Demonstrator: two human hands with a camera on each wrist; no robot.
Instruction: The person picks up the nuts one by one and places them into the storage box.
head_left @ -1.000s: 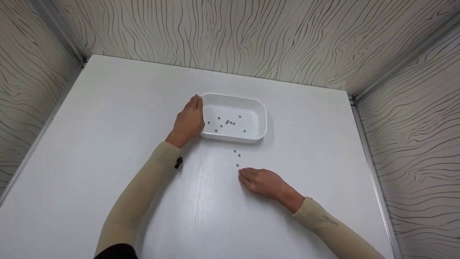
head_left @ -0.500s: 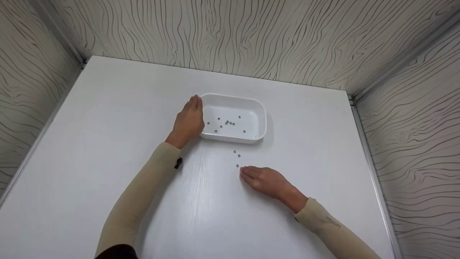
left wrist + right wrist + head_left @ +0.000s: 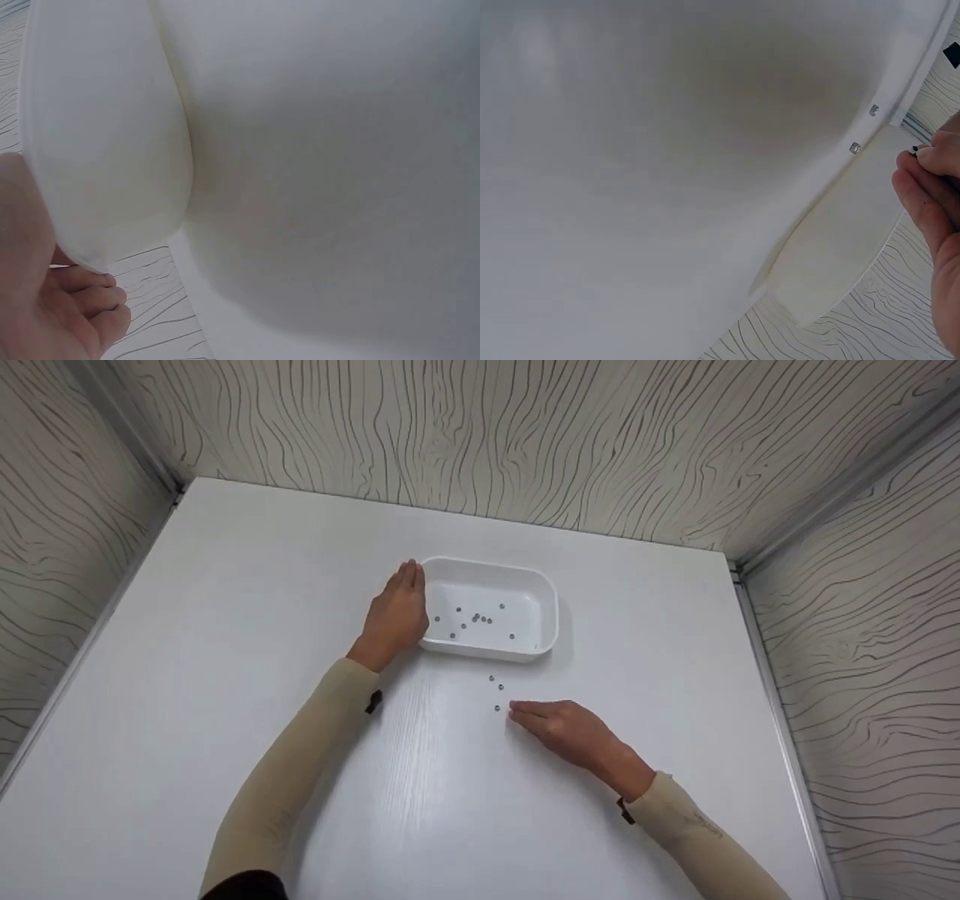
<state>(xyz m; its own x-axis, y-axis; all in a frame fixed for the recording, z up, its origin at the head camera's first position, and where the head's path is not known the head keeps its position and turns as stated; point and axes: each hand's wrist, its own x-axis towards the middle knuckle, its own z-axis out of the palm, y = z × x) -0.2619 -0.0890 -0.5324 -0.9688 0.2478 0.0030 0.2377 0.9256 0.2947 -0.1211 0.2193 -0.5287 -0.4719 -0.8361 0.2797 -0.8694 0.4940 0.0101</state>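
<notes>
A white plastic tub stands on the table with several small grey metal nuts scattered on its floor. Along the tub's left side lies my left hand, holding that wall; in the left wrist view its fingers curl near the rim. My right hand is in front of the tub, just right of three loose nuts on the table. Between its thumb and fingertips, the right wrist view shows a tiny dark, shiny piece, apparently a nut, mostly hidden.
The white table reaches back to a panel with a wood-grain line pattern. Similar panels with grey metal edging stand at left and right. The tub's front wall lies between the loose nuts and its inside.
My right hand has shifted slightly right and its fingertips have drawn away from the nearest loose nut. The left hand and the tub stay where they were.
</notes>
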